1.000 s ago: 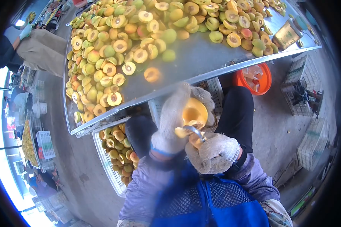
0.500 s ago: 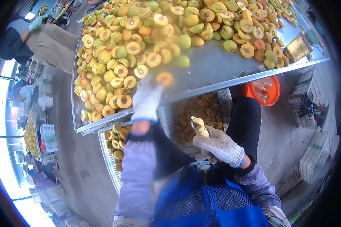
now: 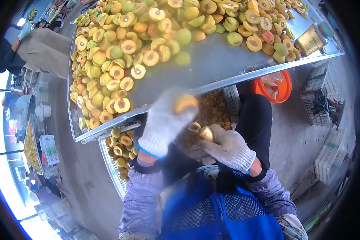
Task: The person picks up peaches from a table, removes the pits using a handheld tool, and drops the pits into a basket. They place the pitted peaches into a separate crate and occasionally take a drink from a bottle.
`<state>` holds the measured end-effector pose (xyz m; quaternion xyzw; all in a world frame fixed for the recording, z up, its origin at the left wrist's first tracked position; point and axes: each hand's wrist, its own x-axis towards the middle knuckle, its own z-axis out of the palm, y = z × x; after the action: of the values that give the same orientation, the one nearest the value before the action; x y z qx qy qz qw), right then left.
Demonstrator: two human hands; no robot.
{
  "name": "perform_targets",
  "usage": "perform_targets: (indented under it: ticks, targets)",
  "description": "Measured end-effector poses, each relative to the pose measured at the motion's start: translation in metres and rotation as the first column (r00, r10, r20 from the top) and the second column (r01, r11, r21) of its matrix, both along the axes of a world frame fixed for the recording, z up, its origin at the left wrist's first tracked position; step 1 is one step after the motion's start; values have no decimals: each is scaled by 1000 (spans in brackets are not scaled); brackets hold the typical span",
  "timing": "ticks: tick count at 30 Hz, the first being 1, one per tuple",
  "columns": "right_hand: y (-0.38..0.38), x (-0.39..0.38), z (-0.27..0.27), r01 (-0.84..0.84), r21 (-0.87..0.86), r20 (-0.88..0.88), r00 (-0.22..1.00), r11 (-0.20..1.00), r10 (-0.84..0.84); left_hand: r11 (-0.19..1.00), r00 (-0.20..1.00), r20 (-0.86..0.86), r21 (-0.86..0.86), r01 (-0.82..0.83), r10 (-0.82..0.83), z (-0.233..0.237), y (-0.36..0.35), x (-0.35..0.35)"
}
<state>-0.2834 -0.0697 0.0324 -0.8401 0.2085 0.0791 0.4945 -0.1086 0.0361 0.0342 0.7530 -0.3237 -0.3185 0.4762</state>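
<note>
My left hand [image 3: 166,122], in a white knitted glove, is blurred by motion over the table's near edge. Its fingers are closed on an orange-yellow apricot half [image 3: 186,103]. My right hand [image 3: 230,149], gloved too, grips a small pitting knife [image 3: 207,133] with a pale handle; its metal loop is hard to make out now. Both hands are close together above a crate [image 3: 233,100] of brownish pits and scraps between my knees. Beyond them, many cut apricots [image 3: 128,47] are heaped on a metal-topped table [image 3: 220,66].
A white crate [image 3: 108,160] with fruit halves stands under the table at left. An orange bucket [image 3: 285,94] holds a plastic bag. At the table's right lies a container [image 3: 308,42]. Crates [image 3: 331,154] stand on the right floor. A person in tan trousers [image 3: 44,48] is at upper left.
My left hand has come back from the fruit heap toward my right hand, now holding an apricot half. My right hand has turned and dropped slightly, still with the pitting knife.
</note>
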Motion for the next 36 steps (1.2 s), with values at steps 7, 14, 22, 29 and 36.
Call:
perform_targets:
  ticks: [7,14,22,29,36]
  targets:
    - [15,-6,25,186,453,-13,979,872,-202,842,735,-669,-331,-426,109,7,15,-34]
    - [22,-5,27,144,350,28,986,926,-164,868,901,-359,-334,-366,242,10,18,-65]
    - [31,-12,36,125,470,46,985,874,-166,813,877,-364,-374,-447,315,37,12,-92]
    - [24,-9,45,193,725,-39,970,661,-239,775,791,-590,-421,-471,159,41,9,-80]
    - [12,-9,58,280,749,-46,926,600,-375,989,821,-571,-114,-98,15,34,45,-57]
